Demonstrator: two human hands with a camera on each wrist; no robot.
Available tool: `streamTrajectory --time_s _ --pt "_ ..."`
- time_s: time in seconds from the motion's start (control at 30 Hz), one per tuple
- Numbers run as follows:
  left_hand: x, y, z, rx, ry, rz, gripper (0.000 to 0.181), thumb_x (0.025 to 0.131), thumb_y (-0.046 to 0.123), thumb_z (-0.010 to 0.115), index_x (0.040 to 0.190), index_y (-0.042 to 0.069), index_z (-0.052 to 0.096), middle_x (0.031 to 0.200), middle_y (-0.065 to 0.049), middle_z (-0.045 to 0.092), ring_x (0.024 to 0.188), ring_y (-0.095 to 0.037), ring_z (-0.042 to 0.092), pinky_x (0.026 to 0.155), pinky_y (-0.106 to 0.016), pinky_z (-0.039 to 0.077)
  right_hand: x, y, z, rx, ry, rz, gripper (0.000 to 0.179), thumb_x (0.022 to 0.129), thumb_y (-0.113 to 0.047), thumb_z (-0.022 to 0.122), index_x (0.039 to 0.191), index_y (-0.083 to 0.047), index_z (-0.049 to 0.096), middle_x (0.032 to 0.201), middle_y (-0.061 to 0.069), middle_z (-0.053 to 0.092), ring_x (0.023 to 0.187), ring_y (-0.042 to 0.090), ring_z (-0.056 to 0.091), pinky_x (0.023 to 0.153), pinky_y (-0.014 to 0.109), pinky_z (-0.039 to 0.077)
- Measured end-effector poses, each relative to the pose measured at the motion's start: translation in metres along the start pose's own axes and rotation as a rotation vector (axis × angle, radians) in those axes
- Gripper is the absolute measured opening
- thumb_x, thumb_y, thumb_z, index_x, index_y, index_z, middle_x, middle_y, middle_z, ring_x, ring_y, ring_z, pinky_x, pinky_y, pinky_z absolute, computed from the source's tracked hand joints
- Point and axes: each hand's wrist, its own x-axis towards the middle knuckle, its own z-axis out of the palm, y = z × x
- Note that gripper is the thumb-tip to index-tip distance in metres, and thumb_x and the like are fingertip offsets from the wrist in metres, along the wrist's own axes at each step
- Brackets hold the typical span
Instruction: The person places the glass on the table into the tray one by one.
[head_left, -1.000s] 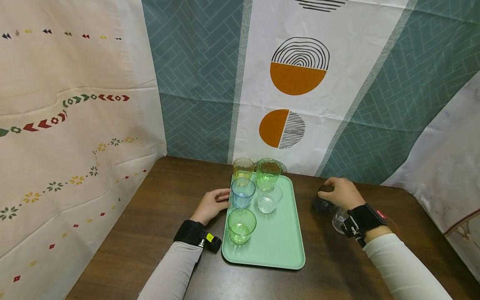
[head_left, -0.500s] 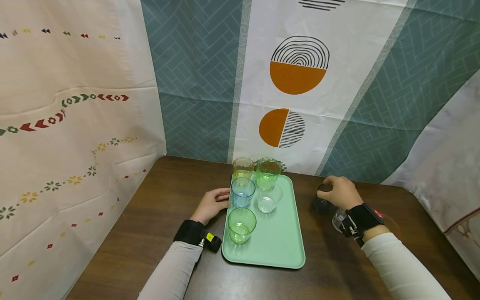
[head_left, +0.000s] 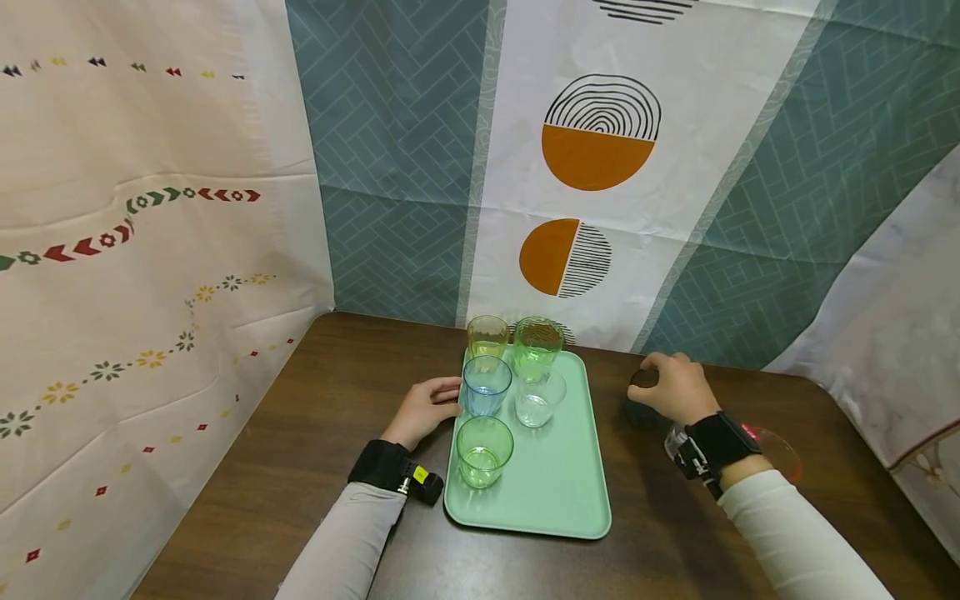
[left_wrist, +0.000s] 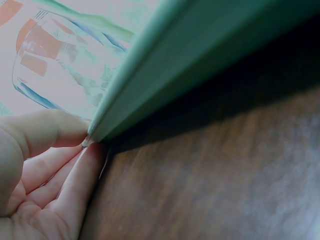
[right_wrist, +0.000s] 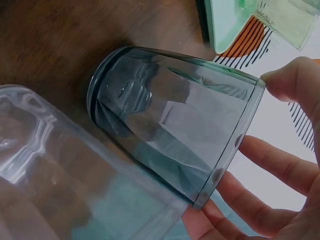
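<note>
In the head view my left hand (head_left: 425, 410) is at the left edge of a light green tray (head_left: 551, 492). The left wrist view shows the tray's rim (left_wrist: 120, 95) pinched between thumb and fingers. My right hand (head_left: 677, 387), right of the tray, holds a dark grey glass (head_left: 640, 411). Up close, thumb and fingertips grip this tumbler (right_wrist: 170, 120) around its rim, its base towards the wooden table. On the tray stand a yellow glass (head_left: 487, 337), a blue glass (head_left: 486, 387), a clear glass (head_left: 536, 400) and two green glasses, one at the front (head_left: 483, 452), one behind (head_left: 537, 343).
Another clear glass (right_wrist: 60, 165) stands beside the dark one, partly hidden by my right wrist in the head view. A thin reddish curved outline (head_left: 799, 462) shows right of that wrist. Patterned cloth (head_left: 397, 208) hangs behind the brown wooden table (head_left: 300, 467).
My right hand has shifted slightly left, and the dark glass a little with it. The left hand and the tray have stayed in place.
</note>
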Motion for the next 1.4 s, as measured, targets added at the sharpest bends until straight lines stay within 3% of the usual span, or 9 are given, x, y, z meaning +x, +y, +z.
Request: streamTrajectory --time_s 0.1,0.17,0.33,0.5,0.9,1.13,1.4 --pt "-0.008 0.014 0.0 0.017 -0.01 0.015 0.047 0.084 -0.003 0.066 0.129 -0.004 0.055 0.126 -0.027 0.059 0.117 -0.038 0.055 0.094 -0.05 0.051 0.0 0.0 0.001 -0.002 0.007 -0.003 0.049 0.081 -0.029 0.069 0.116 0.005 0.06 0.106 0.032 0.057 0.099 0.049 0.047 0.081 0.064 0.042" --pt "-0.006 0.012 0.0 0.02 -0.009 0.011 0.047 0.084 -0.002 0.066 0.129 -0.002 0.056 0.126 -0.025 0.06 0.117 -0.036 0.056 0.094 -0.048 0.051 0.0 0.0 0.0 -0.005 0.013 -0.007 0.048 0.082 -0.029 0.068 0.116 0.004 0.06 0.105 0.032 0.057 0.098 0.049 0.047 0.081 0.064 0.042" --pt "0.007 -0.01 0.001 0.0 0.007 -0.012 0.048 0.083 -0.001 0.068 0.129 0.005 0.059 0.127 -0.019 0.062 0.117 -0.029 0.057 0.096 -0.047 0.051 -0.001 -0.008 -0.004 -0.01 0.027 -0.016 0.047 0.082 -0.028 0.068 0.115 0.004 0.061 0.106 0.032 0.057 0.098 0.049 0.047 0.08 0.063 0.042" --pt "0.007 -0.01 0.0 0.001 0.01 -0.016 0.048 0.083 -0.001 0.068 0.129 0.005 0.059 0.126 -0.018 0.062 0.117 -0.029 0.057 0.095 -0.047 0.051 -0.003 -0.015 -0.005 -0.001 0.041 -0.029 0.045 0.081 -0.028 0.069 0.113 0.002 0.062 0.105 0.031 0.059 0.099 0.048 0.048 0.081 0.061 0.042" --pt "-0.013 0.023 -0.002 -0.003 -0.022 -0.004 0.047 0.084 -0.004 0.066 0.13 -0.004 0.054 0.127 -0.026 0.059 0.119 -0.036 0.055 0.097 -0.05 0.049 -0.008 -0.03 -0.004 0.019 0.018 -0.051 0.043 0.082 -0.031 0.068 0.113 -0.002 0.063 0.104 0.026 0.059 0.095 0.042 0.05 0.079 0.058 0.043" --pt "-0.014 0.024 -0.002 -0.004 -0.014 0.009 0.046 0.084 -0.005 0.065 0.129 -0.004 0.055 0.126 -0.026 0.059 0.118 -0.036 0.055 0.096 -0.049 0.05 -0.012 -0.041 -0.004 0.031 0.008 -0.061 0.044 0.082 -0.03 0.069 0.114 -0.002 0.062 0.104 0.025 0.059 0.097 0.044 0.049 0.083 0.06 0.041" --pt "-0.015 0.025 -0.003 -0.008 -0.015 -0.001 0.046 0.084 -0.004 0.065 0.129 -0.003 0.055 0.127 -0.025 0.06 0.119 -0.037 0.055 0.097 -0.051 0.049 -0.02 -0.053 -0.001 0.059 0.014 -0.067 0.04 0.081 -0.027 0.069 0.114 -0.005 0.063 0.108 0.026 0.056 0.1 0.048 0.048 0.074 0.052 0.044"
